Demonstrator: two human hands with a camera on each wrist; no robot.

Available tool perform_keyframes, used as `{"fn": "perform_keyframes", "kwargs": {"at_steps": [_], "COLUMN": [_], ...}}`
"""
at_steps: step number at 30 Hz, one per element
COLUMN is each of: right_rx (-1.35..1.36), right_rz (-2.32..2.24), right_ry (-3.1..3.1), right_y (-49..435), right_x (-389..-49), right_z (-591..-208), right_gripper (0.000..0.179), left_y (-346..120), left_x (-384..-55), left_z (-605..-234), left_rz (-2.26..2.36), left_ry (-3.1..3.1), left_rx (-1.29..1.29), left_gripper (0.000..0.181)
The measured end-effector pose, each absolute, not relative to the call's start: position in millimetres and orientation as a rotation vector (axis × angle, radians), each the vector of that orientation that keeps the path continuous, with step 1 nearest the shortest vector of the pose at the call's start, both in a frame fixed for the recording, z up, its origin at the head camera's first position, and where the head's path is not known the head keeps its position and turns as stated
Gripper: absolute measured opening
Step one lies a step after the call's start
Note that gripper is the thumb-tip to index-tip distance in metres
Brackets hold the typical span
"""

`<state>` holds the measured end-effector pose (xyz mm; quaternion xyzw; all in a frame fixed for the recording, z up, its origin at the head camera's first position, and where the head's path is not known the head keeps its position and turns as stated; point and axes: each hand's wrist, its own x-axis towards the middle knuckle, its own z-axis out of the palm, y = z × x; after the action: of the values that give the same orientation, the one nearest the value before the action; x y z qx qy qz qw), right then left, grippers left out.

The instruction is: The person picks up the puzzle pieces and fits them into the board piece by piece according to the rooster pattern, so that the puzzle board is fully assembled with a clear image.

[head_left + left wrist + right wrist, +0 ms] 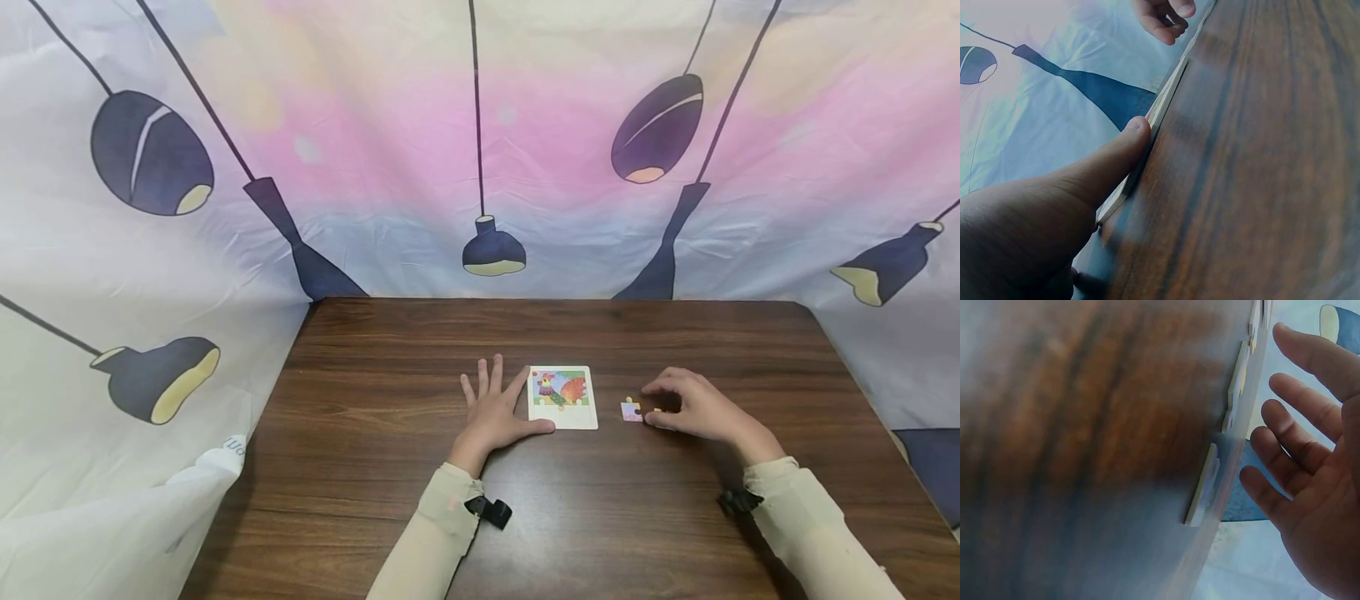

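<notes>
A white square jigsaw board (pixel 573 419) lies flat on the table, with a hen picture filling its upper part and a bare strip below. My left hand (pixel 491 417) is spread at its left side, thumb and index finger touching its edge; the left wrist view shows the thumb on the board's side (pixel 1163 112). To the right of the board lies a loose jigsaw piece (pixel 631 411), purple and pink. My right hand (pixel 697 408) hovers over more pieces, partly hidden beneath it. In the right wrist view its loosely bent fingers hold nothing, near a flat piece (pixel 1200 494).
The brown wooden table (pixel 360 500) reaches back to a cloth backdrop (pixel 405 125) printed with hanging lamps. Cloth also hangs along the left and right sides. A black strap camera (pixel 491 511) sits on the left wrist, another (pixel 740 501) on the right.
</notes>
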<state>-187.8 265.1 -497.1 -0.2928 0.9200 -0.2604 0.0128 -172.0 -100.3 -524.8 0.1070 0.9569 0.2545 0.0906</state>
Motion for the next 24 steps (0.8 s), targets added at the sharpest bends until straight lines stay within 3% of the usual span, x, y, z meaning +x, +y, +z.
{"fn": "perform_keyframes", "kwargs": {"at_steps": [16,24], "right_rx": [-0.851,-0.924], "right_rz": [-0.737,-0.774], "right_ry": [2.766,2.776], "right_y": [259.3,260.6], "right_x": [-186.2,-189.9], "right_z": [-493.8,-499.8], "right_gripper": [0.042,0.032], "left_y": [-100.3,-100.5], "left_x": [-171.8,-172.2], "left_z": [-525.0,-523.3], "left_rz": [0.766,0.756], "left_ry": [2.843,2.841], "left_rx": [0.318,0.316], "left_gripper": [0.111,0.111]}}
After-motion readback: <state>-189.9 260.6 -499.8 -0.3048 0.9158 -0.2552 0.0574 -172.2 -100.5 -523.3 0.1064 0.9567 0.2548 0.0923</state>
